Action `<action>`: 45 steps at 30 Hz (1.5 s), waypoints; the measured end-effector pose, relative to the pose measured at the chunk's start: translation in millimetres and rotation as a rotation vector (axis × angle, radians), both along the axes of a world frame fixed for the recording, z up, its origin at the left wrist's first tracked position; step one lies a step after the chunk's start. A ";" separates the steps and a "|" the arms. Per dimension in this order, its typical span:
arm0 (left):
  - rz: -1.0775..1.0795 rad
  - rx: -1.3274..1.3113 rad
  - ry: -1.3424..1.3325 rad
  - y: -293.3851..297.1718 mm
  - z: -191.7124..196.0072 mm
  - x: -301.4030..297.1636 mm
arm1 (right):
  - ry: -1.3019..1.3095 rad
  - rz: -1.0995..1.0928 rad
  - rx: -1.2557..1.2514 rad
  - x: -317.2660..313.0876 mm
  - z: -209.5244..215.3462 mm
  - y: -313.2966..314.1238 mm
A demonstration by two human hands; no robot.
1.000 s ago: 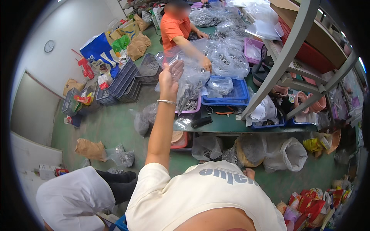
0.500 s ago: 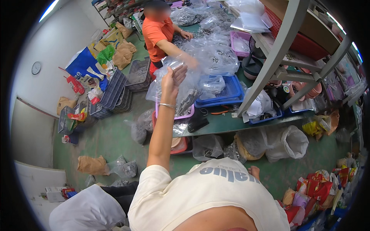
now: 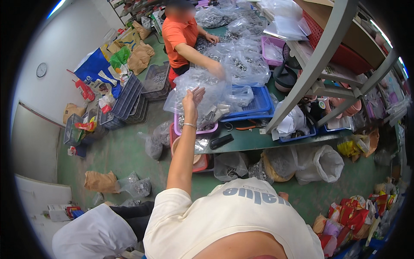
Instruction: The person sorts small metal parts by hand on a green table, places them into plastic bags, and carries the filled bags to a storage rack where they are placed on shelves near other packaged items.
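Observation:
My left hand (image 3: 193,101), with a bracelet on its wrist, reaches forward over the near end of the workbench. Its fingers are stretched out and hold nothing that I can see. Right behind them is a large clear plastic bag (image 3: 178,96); whether they touch it, I cannot tell. A co-worker in an orange shirt (image 3: 180,36) has a hand on the far side of this bag. Below the bag stands a pink basket (image 3: 208,131) with small metallic pieces and pale packets. Only a sliver of my right hand (image 3: 283,196) shows past my shirt; its fingers are hidden.
Blue trays (image 3: 252,113) and a black handheld object (image 3: 221,141) lie on the green bench (image 3: 248,140). A grey shelf post (image 3: 312,71) rises at the right. Filled bags (image 3: 230,166) stand underneath. Stacked grey crates (image 3: 125,101) are at the left.
My left hand has lowered slightly, its fingers still stretched out. The co-worker's hand has moved onto the clear bag, which has shifted and spread. Pale packets now show in the pink basket.

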State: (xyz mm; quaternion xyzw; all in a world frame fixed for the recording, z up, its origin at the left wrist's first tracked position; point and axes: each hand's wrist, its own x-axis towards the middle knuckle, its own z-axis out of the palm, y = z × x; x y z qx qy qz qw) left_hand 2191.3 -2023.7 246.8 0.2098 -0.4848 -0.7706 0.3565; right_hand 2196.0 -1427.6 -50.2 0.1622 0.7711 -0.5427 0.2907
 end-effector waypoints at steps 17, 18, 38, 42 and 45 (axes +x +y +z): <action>0.045 -0.039 0.005 16.6 5.3 -1.0 | -0.075 0.086 0.145 -17.9 21.8 -31.6; 0.061 -0.057 0.007 16.4 4.0 1.7 | -0.083 0.093 0.141 -18.6 23.4 -32.1; 0.192 -0.002 0.196 193.0 112.5 124.9 | 0.391 0.737 -0.524 -52.6 244.4 -220.1; 0.184 -0.041 -0.009 246.4 90.1 165.7 | 0.462 0.867 -0.912 -20.2 303.7 -266.7; 0.275 -0.028 -0.111 293.2 58.8 186.8 | 0.345 1.020 -0.990 1.6 317.0 -277.1</action>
